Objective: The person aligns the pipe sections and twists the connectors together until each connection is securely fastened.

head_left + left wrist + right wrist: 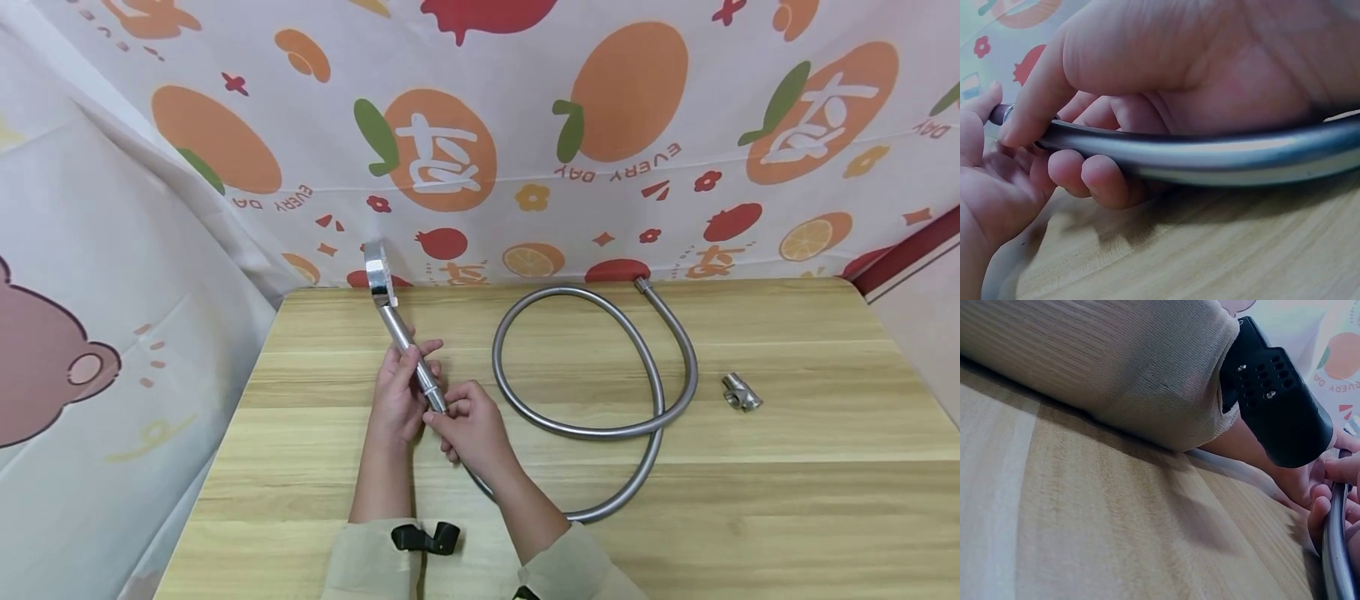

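My left hand (397, 396) holds the handle of a chrome shower head (401, 329), thumb across it, with the head tilted up to the far left. At the handle's lower end, my right hand (474, 425) grips the end of a grey metal shower hose (577, 429). The left wrist view has the right hand's thumb and fingers around the hose (1210, 153) beside the handle, with the left palm just beyond. Fingers partly hide the joint. From the hands the hose runs under the right forearm and loops across the table to a free end fitting (642, 285).
A small chrome T-shaped fitting (741, 392) lies on the wooden table (810, 500), right of the hose loop. Behind the table's far edge hangs a fruit-printed cloth (517, 100); another cloth (142, 283) hangs at left. A black wrist camera (1282, 403) sits on the left sleeve.
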Available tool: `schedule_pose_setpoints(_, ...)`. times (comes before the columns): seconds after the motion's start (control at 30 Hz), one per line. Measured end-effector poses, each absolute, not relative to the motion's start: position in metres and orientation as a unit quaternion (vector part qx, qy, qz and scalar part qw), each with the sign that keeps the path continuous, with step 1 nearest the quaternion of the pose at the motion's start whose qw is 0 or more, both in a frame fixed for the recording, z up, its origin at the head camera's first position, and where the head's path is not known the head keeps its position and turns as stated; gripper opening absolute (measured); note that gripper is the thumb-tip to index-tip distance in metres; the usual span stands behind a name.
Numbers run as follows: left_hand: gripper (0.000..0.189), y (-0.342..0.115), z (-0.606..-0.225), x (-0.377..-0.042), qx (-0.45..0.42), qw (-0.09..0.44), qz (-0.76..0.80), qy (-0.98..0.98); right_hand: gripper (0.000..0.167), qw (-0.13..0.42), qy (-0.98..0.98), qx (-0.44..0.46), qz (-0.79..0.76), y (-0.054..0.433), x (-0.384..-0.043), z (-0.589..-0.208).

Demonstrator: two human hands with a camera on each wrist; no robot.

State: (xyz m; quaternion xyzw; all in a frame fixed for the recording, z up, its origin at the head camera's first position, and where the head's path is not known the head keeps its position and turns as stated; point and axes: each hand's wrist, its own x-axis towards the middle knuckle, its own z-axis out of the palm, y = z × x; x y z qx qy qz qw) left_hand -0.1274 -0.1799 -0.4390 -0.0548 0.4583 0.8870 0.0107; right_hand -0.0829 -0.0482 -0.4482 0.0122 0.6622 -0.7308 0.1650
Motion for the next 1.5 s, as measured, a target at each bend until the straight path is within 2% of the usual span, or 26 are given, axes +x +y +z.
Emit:
schedule_pose_setpoints(0.13,0.023,-0.1786,-0.4411,-0.1277,-0.059,0.006,0.888,0.456,0.032,0.165,0.657,0.013,-0.735,-0.0480,-0.0823,-0.4489)
schedule_pose_setpoints(0.67,0.022,-0.1803,-0.4403,-0.1295,-0.088,0.015,0.874,0.477,0.029,0.145,0.657,0.026,-0.740,-0.0492,-0.0829,-0.4456)
schedule_pose_setpoints(0.93,0.040,-0.1819,-0.4416,-0.1319,-0.107,0.031,0.863,0.493,0.031,0.137,0.649,0.038,-0.747,-0.0491,-0.0831,-0.4438)
schedule_pose_setpoints(1.2,0.034,-0.1829,-0.4430,-0.1323,-0.104,0.041,0.861,0.496,0.033,0.131,0.650,0.030,-0.748,-0.0495,-0.0828,-0.4441)
schedule_pose_setpoints(1.5,0.047,-0.1812,-0.4430,-0.1311,-0.109,0.043,0.861,0.495,0.033,0.134,0.651,0.020,-0.747,-0.0486,-0.0820,-0.4444)
